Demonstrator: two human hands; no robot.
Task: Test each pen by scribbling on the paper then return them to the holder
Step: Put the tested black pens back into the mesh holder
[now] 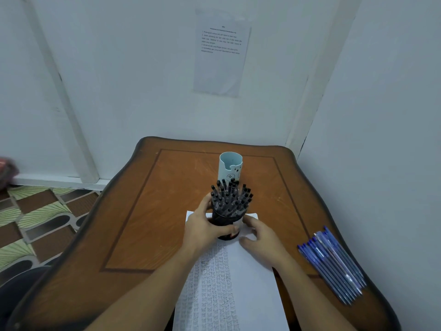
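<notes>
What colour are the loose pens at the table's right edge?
Blue; the pens show best in head view.

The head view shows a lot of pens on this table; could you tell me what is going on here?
A person's left hand grips a black holder packed with black pens, standing on the far end of a paper covered in columns of scribbles. The right hand rests on the paper beside it, holding nothing. A bunch of blue pens lies on the table to the right, and a light blue holder stands behind.
</notes>
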